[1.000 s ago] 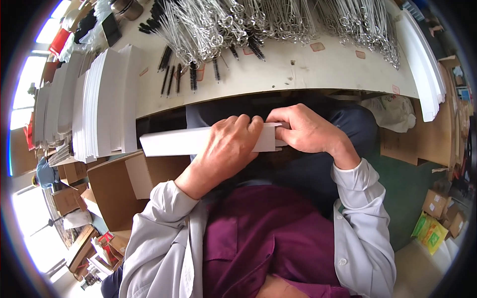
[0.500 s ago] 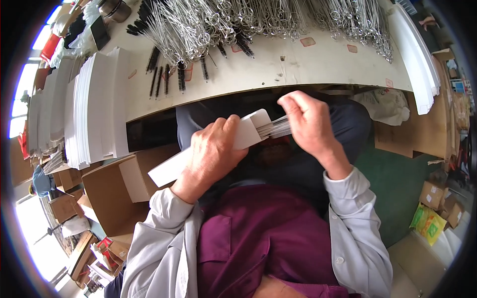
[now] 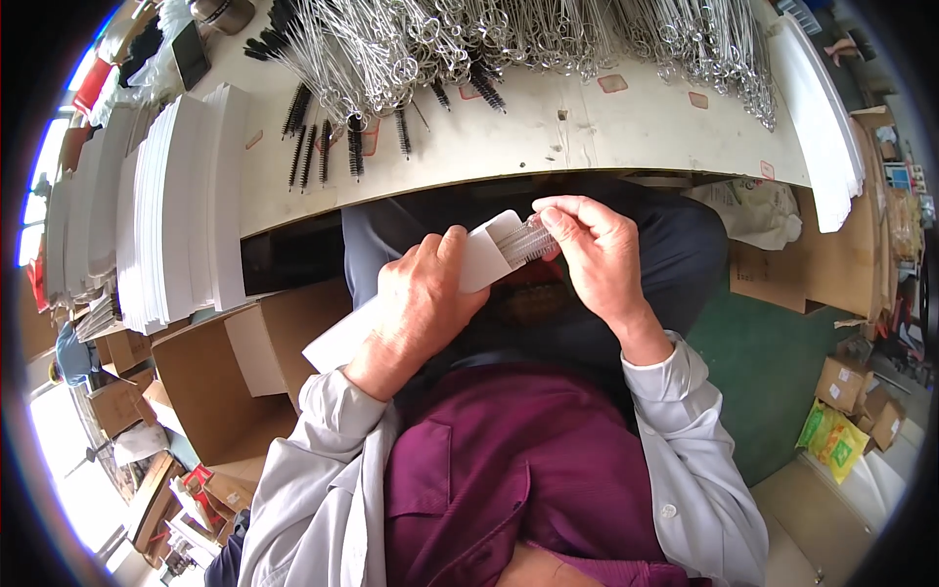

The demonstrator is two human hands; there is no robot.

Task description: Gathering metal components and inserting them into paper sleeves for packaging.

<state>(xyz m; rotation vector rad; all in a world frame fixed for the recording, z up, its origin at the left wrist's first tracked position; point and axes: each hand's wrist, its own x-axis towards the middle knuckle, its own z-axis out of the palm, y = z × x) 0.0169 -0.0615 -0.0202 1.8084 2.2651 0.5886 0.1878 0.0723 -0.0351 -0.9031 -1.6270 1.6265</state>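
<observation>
My left hand (image 3: 421, 289) is wrapped round a long, narrow white cardboard box (image 3: 481, 262), held tilted above my lap with its open end up to the right. A bundle of thin wire brushes (image 3: 525, 243) with pale bristles pokes out of that end, its stems hidden inside the box. Right at the bundle's outer end, my right hand (image 3: 599, 249) has thumb and forefinger pinched on the brush tips. On the table beyond lies a big heap of wire brushes (image 3: 430, 49) with looped ends. Several black-bristled brushes (image 3: 355, 152) lie along its near side.
Flat white boxes (image 3: 176, 205) stand stacked at the table's left, and more white boxes (image 3: 817, 127) lie at its right edge. An open brown carton (image 3: 210, 382) sits low on my left. A metal cup (image 3: 223, 14) stands at the far left.
My right hand has moved slightly left toward the box. The brushes sit deeper in it, with bristled ends showing where bare wires showed before. My left hand keeps its hold.
</observation>
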